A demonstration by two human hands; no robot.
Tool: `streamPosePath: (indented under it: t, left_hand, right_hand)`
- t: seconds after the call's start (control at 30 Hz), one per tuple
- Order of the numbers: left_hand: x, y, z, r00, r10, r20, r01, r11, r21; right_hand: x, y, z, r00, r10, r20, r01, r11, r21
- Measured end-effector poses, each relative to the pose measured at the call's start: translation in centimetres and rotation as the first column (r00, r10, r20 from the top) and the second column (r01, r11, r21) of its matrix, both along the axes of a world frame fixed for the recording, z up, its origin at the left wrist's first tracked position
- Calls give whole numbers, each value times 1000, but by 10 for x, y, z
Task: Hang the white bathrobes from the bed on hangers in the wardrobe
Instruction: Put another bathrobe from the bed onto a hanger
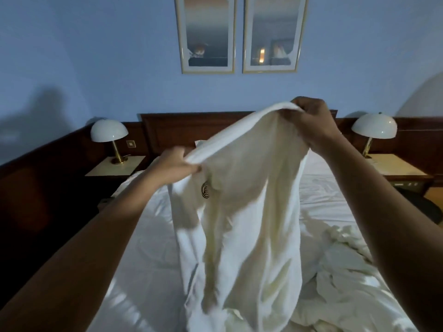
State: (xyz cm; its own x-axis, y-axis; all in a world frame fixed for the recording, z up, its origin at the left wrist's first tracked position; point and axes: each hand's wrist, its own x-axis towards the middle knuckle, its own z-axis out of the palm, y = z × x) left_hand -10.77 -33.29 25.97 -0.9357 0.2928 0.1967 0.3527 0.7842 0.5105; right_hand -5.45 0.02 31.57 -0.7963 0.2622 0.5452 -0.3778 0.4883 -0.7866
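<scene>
— How far along is this?
— Early, I'd judge. The bed (148, 248) fills the lower view with its white sheet rumpled. The bathrobe (244, 212) is held up above it, its lower end trailing onto the sheet. No wardrobe or hanger shows, so nothing is hung as far as this view tells.
— Just the one robe?
— A crumpled white heap (345, 259) lies on the sheet to the right. It may be a second robe, but in this dim light it could be bedding.
— And the hands?
— Both have hold of the robe's top edge. The left hand (171, 166) pinches it lower down and the right hand (309, 121) grips it higher, fingers curled round the cloth, so the edge slopes between them. A small round emblem (205, 190) sits just under the left hand.
— What remains?
— Carrying it to the wardrobe, putting it on a hanger, then the rest.
</scene>
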Motion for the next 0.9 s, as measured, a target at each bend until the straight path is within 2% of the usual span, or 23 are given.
streamPosePath:
  t: [0.07, 0.1, 0.17, 0.2, 0.27, 0.37, 0.43, 0.5, 0.57, 0.6, 0.7, 0.73, 0.8, 0.87, 0.9]
  left_hand:
    - [-6, -28, -28, 972, -83, 219, 53, 989, 136]
    - [-7, -41, -35, 948, -148, 281, 65, 957, 283]
    - [-12, -58, -41, 908, -271, 320, 41, 816, 576]
    - [-15, -62, -41, 884, -335, 326, 40, 749, 661]
    - [-19, -62, -40, 833, -438, 338, 71, 691, 720]
    - [-29, -48, -45, 775, -512, 371, 104, 682, 724]
    - [-37, -38, -55, 740, -559, 374, 98, 640, 762]
    - [-49, -31, -72, 748, -551, 371, 85, 634, 769]
    - [-59, -29, -92, 790, -480, 381, 38, 659, 751]
    - [-64, -30, -101, 812, -437, 387, 13, 677, 736]
    - [-77, -42, -120, 881, -320, 350, 28, 771, 636]
    - [-80, -45, -122, 901, -288, 326, 65, 830, 554]
    - [-82, -44, -128, 955, -196, 223, 135, 956, 261]
    - [-77, -34, -136, 999, -31, -14, 30, 999, -17]
    - [-75, -30, -139, 992, 66, -108, -74, 994, -75]
  right_hand:
    - [-6, 9, -18, 997, -34, 69, 41, 994, -99]
    - [-9, 15, -31, 993, -14, 120, 30, 991, -131]
    - [-10, 25, -60, 972, 76, 224, -51, 992, -117]
    - [-10, 26, -75, 956, 121, 266, -95, 989, -111]
    - [-8, 20, -102, 921, 222, 321, -175, 970, -169]
    - [-4, -5, -131, 817, 399, 416, -342, 916, -207]
    - [1, -27, -147, 698, 436, 569, -437, 888, -144]
    - [0, -39, -163, 567, 418, 710, -517, 851, -88]
    - [-2, -41, -177, 542, 408, 735, -506, 857, -103]
    - [-4, -38, -181, 580, 399, 710, -450, 884, -130]
    - [-15, -12, -195, 778, 299, 552, -191, 951, -245]
    - [-19, -4, -197, 827, 259, 500, -130, 952, -278]
    - [-27, 6, -198, 871, 161, 464, -30, 960, -278]
    - [-35, 7, -200, 877, 71, 476, 53, 969, -242]
    - [-39, 6, -203, 872, 51, 486, 82, 965, -248]
